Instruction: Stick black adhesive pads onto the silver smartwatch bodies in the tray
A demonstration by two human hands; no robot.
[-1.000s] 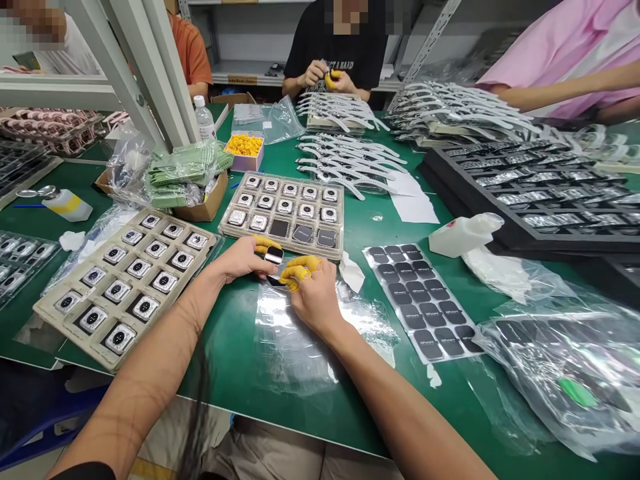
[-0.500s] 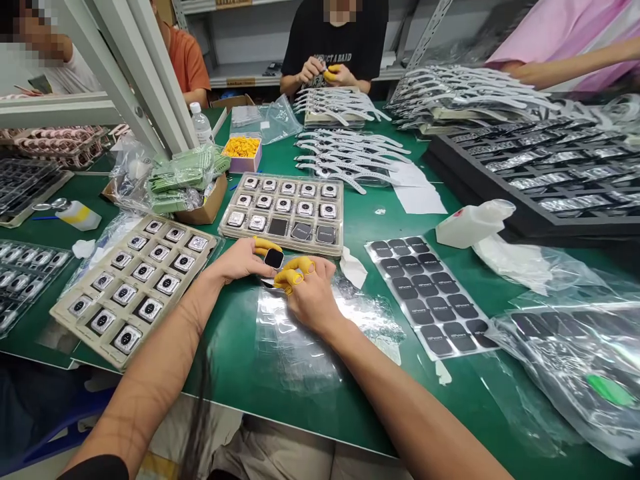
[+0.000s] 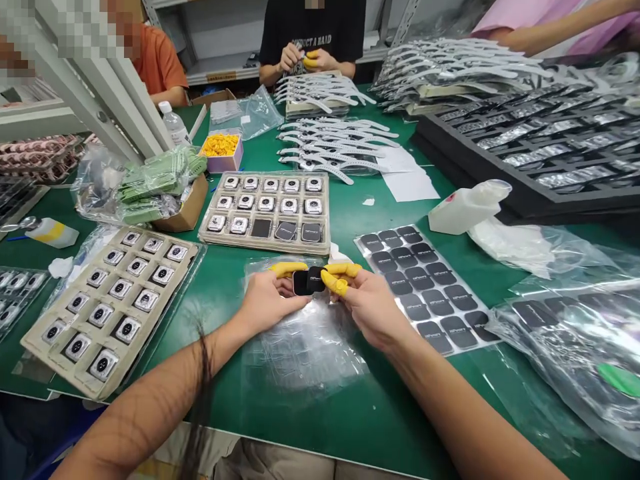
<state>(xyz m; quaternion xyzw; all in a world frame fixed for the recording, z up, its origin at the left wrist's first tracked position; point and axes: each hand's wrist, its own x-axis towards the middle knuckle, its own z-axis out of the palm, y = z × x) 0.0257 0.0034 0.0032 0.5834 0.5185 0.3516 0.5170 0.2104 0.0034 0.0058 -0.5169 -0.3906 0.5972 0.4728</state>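
Observation:
My left hand (image 3: 270, 297) grips a small watch case (image 3: 301, 283) with a dark face, between thumb and fingers. Yellow finger covers show on both hands. My right hand (image 3: 373, 300) pinches a black square sticker (image 3: 315, 279) with pale lettering, which overlaps the right side of the case. Clear plastic sheets (image 3: 305, 353) lie beneath both hands. Just beyond them is a tray of watch cases (image 3: 325, 227), with dark squares in several front-row compartments. To the right of my right hand lies a sheet of black stickers (image 3: 423, 277).
A second tray of watch cases (image 3: 35, 340) lies left of my left arm. A white bottle (image 3: 465, 210), a black foam tray (image 3: 565, 200) and plastic bags (image 3: 565, 360) are on the right. A yellow-filled box (image 3: 226, 160) stands behind. Across the table sits a person (image 3: 320, 40).
Both hands have moved right in view, and the watch case has turned. The black sticker with lettering now shows in my right fingers. The view has shifted, moving the trays left in it.

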